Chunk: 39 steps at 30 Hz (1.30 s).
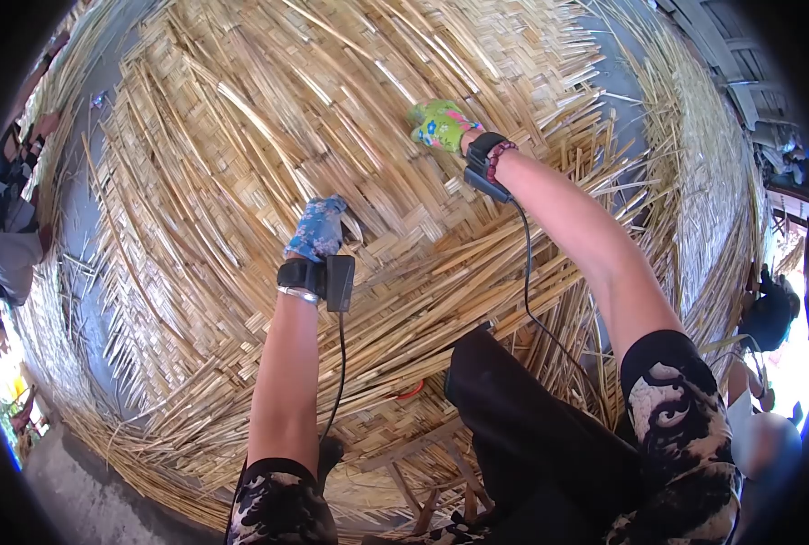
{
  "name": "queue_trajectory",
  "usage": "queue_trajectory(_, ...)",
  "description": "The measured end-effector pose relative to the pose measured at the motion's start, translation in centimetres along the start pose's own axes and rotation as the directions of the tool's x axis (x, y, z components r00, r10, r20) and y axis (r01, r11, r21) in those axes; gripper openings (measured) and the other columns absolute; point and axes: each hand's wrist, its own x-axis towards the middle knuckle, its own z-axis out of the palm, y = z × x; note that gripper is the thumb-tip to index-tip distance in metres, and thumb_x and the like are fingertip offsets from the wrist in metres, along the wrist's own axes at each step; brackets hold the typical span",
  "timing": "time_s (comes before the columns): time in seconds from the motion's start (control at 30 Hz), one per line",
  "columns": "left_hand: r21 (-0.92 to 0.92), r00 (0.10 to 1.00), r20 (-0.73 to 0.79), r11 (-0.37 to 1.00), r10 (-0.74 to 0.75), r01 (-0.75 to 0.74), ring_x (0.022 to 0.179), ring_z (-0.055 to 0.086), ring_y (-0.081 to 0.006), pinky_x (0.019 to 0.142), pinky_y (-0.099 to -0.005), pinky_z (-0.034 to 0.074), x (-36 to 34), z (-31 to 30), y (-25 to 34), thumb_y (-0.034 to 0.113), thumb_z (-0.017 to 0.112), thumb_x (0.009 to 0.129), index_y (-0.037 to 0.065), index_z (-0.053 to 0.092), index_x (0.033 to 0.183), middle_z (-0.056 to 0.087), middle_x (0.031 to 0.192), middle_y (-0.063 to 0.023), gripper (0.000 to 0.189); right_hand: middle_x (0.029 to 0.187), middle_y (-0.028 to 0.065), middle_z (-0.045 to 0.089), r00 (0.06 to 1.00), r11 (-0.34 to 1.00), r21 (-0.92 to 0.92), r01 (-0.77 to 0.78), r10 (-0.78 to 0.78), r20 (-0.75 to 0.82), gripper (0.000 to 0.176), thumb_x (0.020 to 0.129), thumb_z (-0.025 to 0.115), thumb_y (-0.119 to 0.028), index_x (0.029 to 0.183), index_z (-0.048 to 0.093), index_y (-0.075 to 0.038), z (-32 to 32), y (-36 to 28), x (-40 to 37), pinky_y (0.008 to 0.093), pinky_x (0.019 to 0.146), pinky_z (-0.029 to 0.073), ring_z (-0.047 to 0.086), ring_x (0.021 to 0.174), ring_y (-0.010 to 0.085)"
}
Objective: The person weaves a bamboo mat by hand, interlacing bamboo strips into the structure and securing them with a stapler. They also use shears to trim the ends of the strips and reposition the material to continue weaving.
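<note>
A large mat [232, 213] woven from flat, straw-coloured reed strips spreads out in front of me. My left hand [316, 229], in a blue floral glove, rests low over the mat with its fingers curled. A small dark object [354, 229] shows just beside those fingers; I cannot make out its kind or whether I grip it. Farther out and to the right, my right hand [443, 125] wears a green floral glove and touches the strips. Its fingers point down and left, partly hidden and slightly blurred. Loose strips [404, 313] lie bundled across the mat's near side.
Dark wrist devices with cables sit on both my wrists. My dark-clothed knee [522, 391] is close in front, by a wooden stool [427, 477]. Another person [14, 227] sits at the far left. More woven matting [695, 209] curves up at the right.
</note>
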Motion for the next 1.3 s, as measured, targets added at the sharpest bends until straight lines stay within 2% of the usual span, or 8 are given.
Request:
queue_trajectory(0.5, -0.142, 0.985, 0.090, 0.977, -0.147, 0.159, 0.079, 0.053, -0.0263, 0.072, -0.0310, 0.041, 0.3, -0.2, 0.3, 0.008, 0.054, 0.057, 0.000, 0.054, 0.084, 0.056, 0.081, -0.0147, 0.028, 0.087, 0.0118, 0.054, 0.995, 0.977, 0.211, 0.024, -0.003, -0.101, 0.031, 0.063, 0.061, -0.025, 0.089, 0.056, -0.009, -0.4, 0.9, 0.2, 0.0337, 0.066, 0.043, 0.052, 0.080, 0.0265)
queue_trajectory(0.73, -0.173, 0.994, 0.044, 0.979, -0.103, 0.109, 0.086, 0.051, -0.0287, 0.078, -0.0310, 0.039, -0.1, -0.8, 0.6, 0.007, 0.054, 0.058, -0.002, 0.056, 0.088, 0.056, 0.087, -0.0158, 0.031, 0.088, 0.0072, 0.054, 0.942, 0.447, 0.831, -0.332, 0.191, 0.274, 0.022, 0.077, 0.050, -0.026, 0.093, 0.055, -0.012, -4.6, -2.8, -2.0, 0.0346, 0.067, 0.044, 0.052, 0.078, 0.0229)
queue_trajectory(0.87, -0.180, 0.985, 0.089, 0.970, -0.150, 0.164, 0.087, 0.051, -0.0294, 0.080, -0.0321, 0.039, 0.1, -1.4, 1.1, 0.004, 0.052, 0.058, -0.001, 0.055, 0.091, 0.056, 0.088, -0.0159, 0.033, 0.093, 0.0058, 0.054, 0.975, 0.952, 0.305, 0.007, -0.074, 0.207, 0.024, 0.078, 0.049, -0.024, 0.096, 0.055, -0.009, -4.9, -2.3, -1.0, 0.0282, 0.066, 0.044, 0.054, 0.076, 0.0192)
queue_trajectory(0.97, -0.157, 0.990, 0.046, 0.977, -0.136, 0.142, 0.084, 0.052, -0.0293, 0.078, -0.0337, 0.040, 0.1, -1.7, 1.6, 0.000, 0.049, 0.058, 0.000, 0.055, 0.092, 0.056, 0.088, -0.0149, 0.034, 0.098, 0.0053, 0.054, 0.951, 0.850, 0.495, -0.179, 0.020, 0.309, 0.025, 0.077, 0.049, -0.018, 0.100, 0.054, -0.009, -4.9, -2.2, -1.9, 0.0281, 0.070, 0.043, 0.053, 0.082, 0.0176)
queue_trajectory(1.03, -0.133, 0.986, 0.006, 0.977, -0.166, 0.165, 0.080, 0.053, -0.0292, 0.074, -0.0339, 0.041, 0.1, -1.1, 1.8, 0.000, 0.050, 0.060, -0.001, 0.055, 0.091, 0.057, 0.084, -0.0148, 0.032, 0.107, 0.0061, 0.050, 0.953, 0.091, 0.952, -0.291, 0.109, 0.281, 0.029, 0.077, 0.045, -0.012, 0.105, 0.052, -0.012, -2.6, -0.6, -2.3, 0.0286, 0.076, 0.042, 0.050, 0.091, 0.0185)
queue_trajectory(1.2, -0.203, 0.941, -0.181, 0.947, -0.286, 0.249, 0.061, 0.055, -0.0224, 0.055, -0.0291, 0.047, 0.0, -0.4, 2.8, 0.004, 0.053, 0.068, 0.001, 0.052, 0.083, 0.055, 0.068, -0.0117, 0.016, 0.117, 0.0082, 0.043, 0.973, 0.828, 0.521, 0.208, -0.232, -0.021, 0.037, 0.074, 0.041, -0.007, 0.110, 0.049, -0.012, -2.9, 1.0, -3.4, 0.0266, 0.087, 0.035, 0.043, 0.103, 0.0186)
queue_trajectory(1.27, -0.929, 0.686, 0.346, -0.130, -0.640, 0.347, 0.048, 0.054, -0.0180, 0.040, -0.0271, 0.045, 0.3, -1.0, 3.5, 0.014, 0.051, 0.077, 0.000, 0.050, 0.079, 0.052, 0.062, -0.0079, 0.014, 0.115, 0.0072, 0.045, 0.977, 0.750, 0.657, 0.075, -0.185, 0.101, 0.036, 0.077, 0.040, -0.007, 0.112, 0.046, -0.011, -2.0, 2.0, -2.8, 0.0270, 0.087, 0.036, 0.044, 0.102, 0.0183)
queue_trajectory(1.3, -0.982, 0.782, 0.105, 0.061, -0.614, 0.179, 0.043, 0.052, -0.0167, 0.032, -0.0263, 0.043, 0.2, -0.4, 3.5, 0.020, 0.051, 0.079, 0.001, 0.048, 0.078, 0.049, 0.059, -0.0059, 0.019, 0.113, 0.0067, 0.046, 0.980, 0.785, 0.619, -0.010, -0.115, 0.162, 0.034, 0.079, 0.039, -0.008, 0.113, 0.044, -0.008, -1.9, 1.4, -2.6, 0.0278, 0.085, 0.037, 0.045, 0.099, 0.0187)
